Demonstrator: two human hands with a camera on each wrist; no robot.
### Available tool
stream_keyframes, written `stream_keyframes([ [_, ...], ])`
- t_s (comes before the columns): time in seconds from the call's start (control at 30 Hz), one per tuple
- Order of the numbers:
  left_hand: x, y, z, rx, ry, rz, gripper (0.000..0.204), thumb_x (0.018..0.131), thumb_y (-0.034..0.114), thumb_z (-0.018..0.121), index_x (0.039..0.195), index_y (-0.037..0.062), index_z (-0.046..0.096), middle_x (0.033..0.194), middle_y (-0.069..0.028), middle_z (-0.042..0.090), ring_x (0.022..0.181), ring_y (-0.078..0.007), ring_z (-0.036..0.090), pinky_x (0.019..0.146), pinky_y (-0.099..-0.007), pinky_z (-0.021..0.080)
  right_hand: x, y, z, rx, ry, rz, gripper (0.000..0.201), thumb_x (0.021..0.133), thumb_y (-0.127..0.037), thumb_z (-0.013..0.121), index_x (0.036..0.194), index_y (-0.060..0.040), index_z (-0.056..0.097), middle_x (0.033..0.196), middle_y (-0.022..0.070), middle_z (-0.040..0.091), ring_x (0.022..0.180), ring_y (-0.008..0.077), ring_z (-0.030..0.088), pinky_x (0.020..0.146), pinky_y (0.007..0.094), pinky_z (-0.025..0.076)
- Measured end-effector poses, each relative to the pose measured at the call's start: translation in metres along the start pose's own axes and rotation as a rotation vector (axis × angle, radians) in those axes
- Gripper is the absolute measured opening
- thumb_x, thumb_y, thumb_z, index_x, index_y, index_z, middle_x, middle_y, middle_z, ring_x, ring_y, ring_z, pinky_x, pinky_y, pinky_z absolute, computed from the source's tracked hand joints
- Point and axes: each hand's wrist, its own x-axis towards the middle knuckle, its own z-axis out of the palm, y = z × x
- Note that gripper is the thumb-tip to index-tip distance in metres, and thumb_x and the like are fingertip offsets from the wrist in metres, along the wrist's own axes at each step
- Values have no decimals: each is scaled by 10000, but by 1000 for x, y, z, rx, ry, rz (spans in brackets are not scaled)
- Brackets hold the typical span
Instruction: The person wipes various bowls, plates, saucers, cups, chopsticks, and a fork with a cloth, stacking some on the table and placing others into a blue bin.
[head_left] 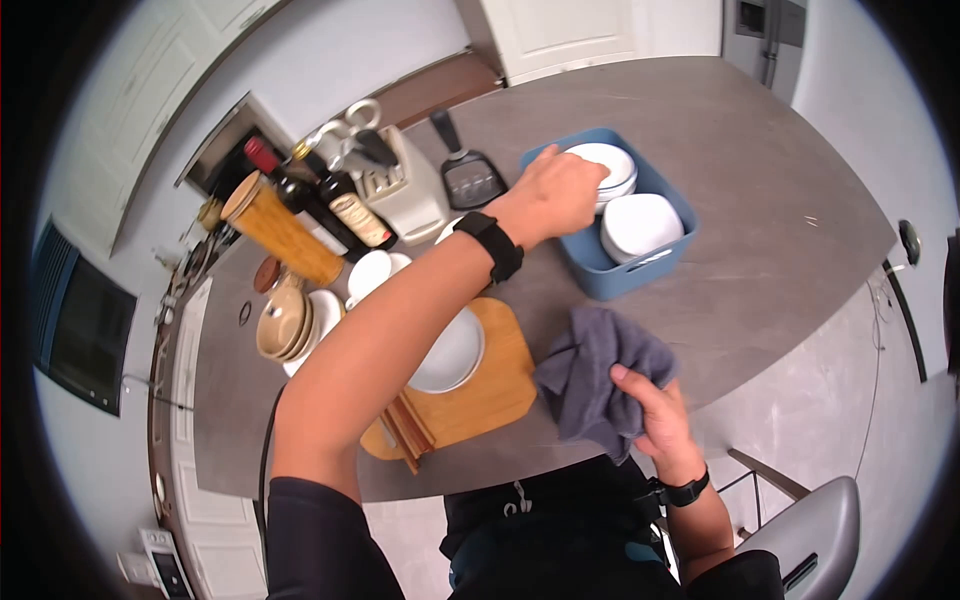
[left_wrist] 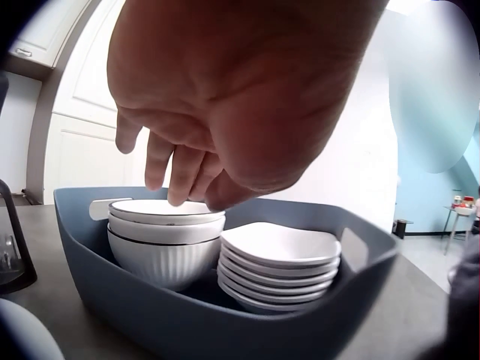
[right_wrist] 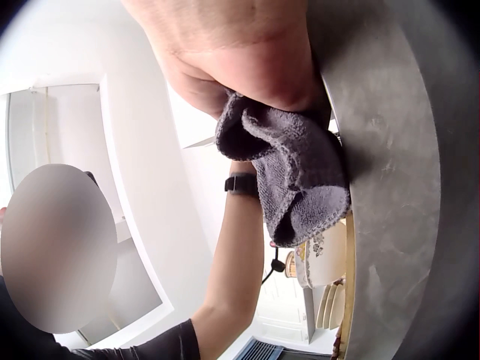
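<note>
A purple-grey fabric cloth (head_left: 600, 375) is gripped between thumb and fingers by the right hand (head_left: 655, 415) at the edge of the grey table (head_left: 780, 200). The left hand (head_left: 560, 192), fingers loosely extended, is held over round white ribbed bowls (left_wrist: 165, 251) stacked beside square white dishes (left_wrist: 277, 271) inside a blue plastic bin (left_wrist: 225, 330); contact cannot be told.

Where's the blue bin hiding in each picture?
Head: the blue bin is right of centre, mostly in the upper half.
Left wrist: low and across the middle, below the left hand.
Right wrist: not in this picture.
Shared landmark: the grey tabletop shows in all three views.
</note>
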Motion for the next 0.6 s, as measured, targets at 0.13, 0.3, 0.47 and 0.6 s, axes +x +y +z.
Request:
stream_keyframes([
  [0.13, 31, -6, 4, -105, -286, -119, 272, 886, 86, 594, 1114, 30, 731, 1026, -216, 727, 1002, -367, 689, 900, -442, 536, -2, -7, 4, 16, -17, 18, 512, 938, -6, 644, 1424, 51, 491, 1346, 149, 623, 1204, 248, 628, 1035, 386, 504],
  [0.3, 17, 0, -23, -194, -51, -289, 231, 910, 113, 620, 1079, 10, 737, 966, -209, 733, 960, -332, 708, 846, -412, 540, 0, -7, 5, 28, -63, 13, 480, 971, -52, 629, 1422, 42, 495, 1333, 142, 626, 1203, 236, 626, 1020, 375, 514],
  [0.47, -38, 5, -73, -778, 125, -422, 230, 984, 118, 608, 1159, -24, 652, 996, -125, 747, 949, -181, 706, 829, -311, 530, -2, -5, 5, -11, 39, -118, 535, 1024, -267, 598, 1455, 15, 454, 1376, 139, 593, 1239, 246, 599, 1053, 393, 487],
  [0.6, -131, 55, -113, -1439, 271, -445, 317, 1023, 70, 563, 1318, -22, 495, 1144, -97, 715, 1028, -125, 678, 903, -273, 521, -9, -5, 16, -243, 87, -483, 684, 1054, -447, 504, 1504, 47, 361, 1474, 169, 495, 1332, 269, 526, 1122, 415, 418],
])
